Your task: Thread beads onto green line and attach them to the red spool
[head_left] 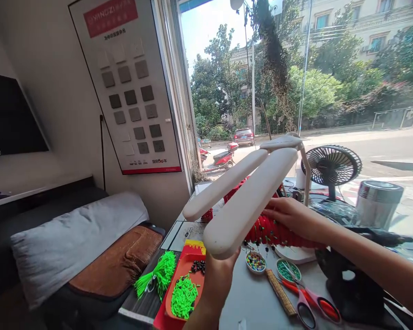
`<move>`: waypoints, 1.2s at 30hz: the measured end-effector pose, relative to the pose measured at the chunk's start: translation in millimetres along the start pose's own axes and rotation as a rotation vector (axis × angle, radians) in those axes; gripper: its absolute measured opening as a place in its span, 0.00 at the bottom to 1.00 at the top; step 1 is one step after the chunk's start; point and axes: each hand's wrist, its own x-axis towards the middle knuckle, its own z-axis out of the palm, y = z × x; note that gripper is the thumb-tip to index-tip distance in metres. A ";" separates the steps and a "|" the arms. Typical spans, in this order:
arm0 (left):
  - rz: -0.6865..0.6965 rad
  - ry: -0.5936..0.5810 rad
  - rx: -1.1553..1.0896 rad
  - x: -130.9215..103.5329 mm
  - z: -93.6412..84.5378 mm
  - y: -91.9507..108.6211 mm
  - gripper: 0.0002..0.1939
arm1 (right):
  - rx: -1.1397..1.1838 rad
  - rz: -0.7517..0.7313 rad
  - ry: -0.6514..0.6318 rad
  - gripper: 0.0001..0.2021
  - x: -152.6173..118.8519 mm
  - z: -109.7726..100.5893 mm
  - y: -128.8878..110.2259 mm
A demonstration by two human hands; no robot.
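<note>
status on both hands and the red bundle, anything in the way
Right hand on red bundle. Left hand partly hidden behind white desk lamp, grip unclear. Lamp overhead, blocking part of the view.

White table (246,298) with lamp (254,201), two bead dishes (256,272), brown stick (280,293).

On the wall board (132,85), a red banner (110,17) reads "YANGZI" (a "50" (160,161) sits lower).

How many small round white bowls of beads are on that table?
2: one bowl of multicoloured beads, right of the orange plastic tray, and one bowl of blue-green beads, further right. The white desk lamp could hide others.
</note>
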 end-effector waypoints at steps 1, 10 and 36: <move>0.008 0.015 0.000 0.1 2.7 0.5 0.13 | 0.002 -0.003 0.005 0.14 -0.3 0.1 0.2; 0.521 0.177 0.390 -14.4 19.6 5.5 0.07 | -0.001 -0.029 0.128 0.12 2.4 -2.0 -0.7; 0.646 -0.331 0.599 29.8 11.3 45.1 0.16 | 0.947 0.289 0.299 0.17 -65.0 68.4 -68.6</move>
